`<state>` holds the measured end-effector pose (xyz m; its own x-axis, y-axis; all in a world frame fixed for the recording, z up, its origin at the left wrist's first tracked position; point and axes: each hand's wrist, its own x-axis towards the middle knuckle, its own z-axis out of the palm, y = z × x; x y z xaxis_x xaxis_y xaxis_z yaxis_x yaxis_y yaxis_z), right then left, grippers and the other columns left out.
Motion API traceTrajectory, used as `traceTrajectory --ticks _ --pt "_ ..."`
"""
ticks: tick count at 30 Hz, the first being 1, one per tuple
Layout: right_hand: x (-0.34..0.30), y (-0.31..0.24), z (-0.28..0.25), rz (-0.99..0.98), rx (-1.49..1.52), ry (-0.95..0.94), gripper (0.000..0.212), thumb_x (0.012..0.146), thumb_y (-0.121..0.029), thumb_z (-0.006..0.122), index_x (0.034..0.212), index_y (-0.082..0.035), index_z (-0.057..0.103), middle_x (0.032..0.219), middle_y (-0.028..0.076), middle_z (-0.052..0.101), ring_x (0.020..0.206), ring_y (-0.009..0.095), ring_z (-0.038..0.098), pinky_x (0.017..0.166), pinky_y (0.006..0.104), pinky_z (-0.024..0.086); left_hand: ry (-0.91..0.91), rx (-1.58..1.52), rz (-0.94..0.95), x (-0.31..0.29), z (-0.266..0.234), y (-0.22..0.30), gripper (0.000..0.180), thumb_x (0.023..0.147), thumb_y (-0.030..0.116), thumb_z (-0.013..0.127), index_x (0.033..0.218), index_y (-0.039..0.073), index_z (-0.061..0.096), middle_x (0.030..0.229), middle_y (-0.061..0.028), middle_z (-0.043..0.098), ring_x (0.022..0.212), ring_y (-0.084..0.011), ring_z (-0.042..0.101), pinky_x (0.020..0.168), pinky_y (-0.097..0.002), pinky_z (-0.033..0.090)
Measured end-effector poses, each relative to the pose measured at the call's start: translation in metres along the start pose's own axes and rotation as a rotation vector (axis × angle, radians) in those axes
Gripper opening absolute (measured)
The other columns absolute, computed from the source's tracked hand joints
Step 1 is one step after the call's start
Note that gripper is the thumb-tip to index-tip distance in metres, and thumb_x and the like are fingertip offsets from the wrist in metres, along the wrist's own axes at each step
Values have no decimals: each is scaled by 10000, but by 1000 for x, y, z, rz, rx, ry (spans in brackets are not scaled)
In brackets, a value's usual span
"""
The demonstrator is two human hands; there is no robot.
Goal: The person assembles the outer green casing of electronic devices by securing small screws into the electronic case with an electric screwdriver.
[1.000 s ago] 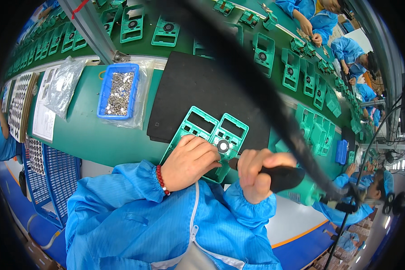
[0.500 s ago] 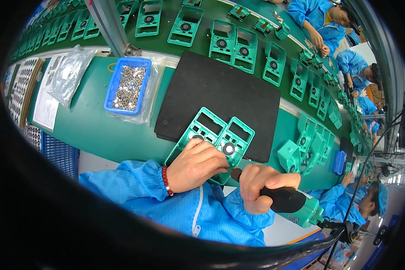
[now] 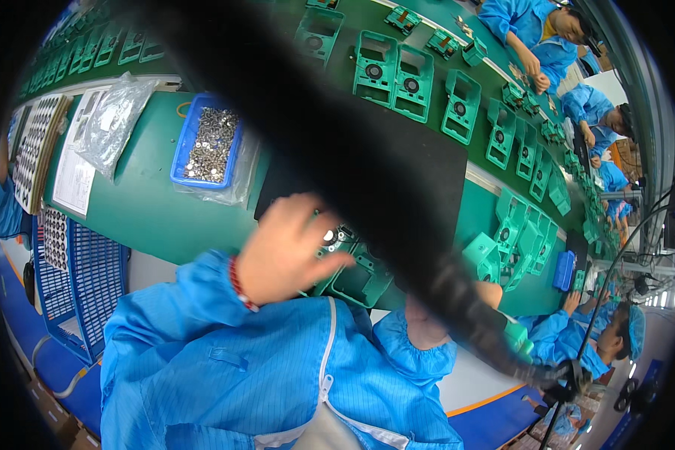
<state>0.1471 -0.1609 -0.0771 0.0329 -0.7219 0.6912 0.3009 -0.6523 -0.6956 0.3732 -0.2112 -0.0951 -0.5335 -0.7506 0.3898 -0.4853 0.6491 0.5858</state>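
Note:
Two green plastic housings with round speakers lie on the near side of the black mat [image 3: 427, 180]; the nearer part of one housing [image 3: 364, 281] shows beside my left hand. My left hand [image 3: 289, 251], blurred, is over their left side with its fingers apart and nothing visible in it. A dark, out-of-focus band crosses the view and covers most of the housings and of my right hand [image 3: 425, 330]. Past the band show a bit of thumb and the green body of an electric screwdriver [image 3: 517, 337], which my right hand grips.
A blue tray [image 3: 176, 169] of small screws stands on the left by a plastic bag [image 3: 116, 124]. More green housings [image 3: 461, 109] line the belt beyond, and several are piled at the right [image 3: 506, 232]. A blue crate [image 3: 90, 292] is at the lower left. Co-workers sit at the right.
My left hand has lifted off the housings and moved left, its fingers spreading. The dark band has swung up across the middle, hiding the right hand and much of the mat.

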Motion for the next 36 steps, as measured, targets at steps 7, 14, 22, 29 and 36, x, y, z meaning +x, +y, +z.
traceTrajectory --ticks 7,14,22,29,36 --pt "-18 21 10 151 -350 369 378 947 -324 697 1091 -89 439 591 4 471 451 103 412 435 265 335 104 447 -299 7 -87 -101 162 879 38 638 1041 31 640 978 -144 617 898 -347 630 772 -448 490" --pt "-19 29 6 110 -284 339 372 954 -317 687 1089 -82 433 578 10 462 441 106 395 429 270 329 -317 659 -403 -2 -95 -124 74 841 145 700 861 75 690 900 -93 632 927 -292 622 812 -436 455" --pt "-24 34 4 144 -275 336 361 950 -294 693 1076 -83 429 609 4 461 451 95 418 438 271 344 -50 690 -274 -3 -83 -113 133 922 127 610 912 32 519 862 -142 614 816 -358 611 733 -458 461" --pt "-36 30 -5 242 -179 324 316 873 -15 725 1023 -22 447 692 83 569 587 176 568 597 328 492 115 413 -227 16 -74 -73 147 901 87 652 855 19 530 764 -156 584 713 -381 582 646 -473 447" --pt "-27 36 -5 210 -292 295 352 932 -234 719 1046 -65 432 640 22 469 468 109 411 452 284 343 6 -13 -183 16 -41 -22 114 848 62 697 878 46 588 796 -91 588 706 -276 609 647 -391 452"
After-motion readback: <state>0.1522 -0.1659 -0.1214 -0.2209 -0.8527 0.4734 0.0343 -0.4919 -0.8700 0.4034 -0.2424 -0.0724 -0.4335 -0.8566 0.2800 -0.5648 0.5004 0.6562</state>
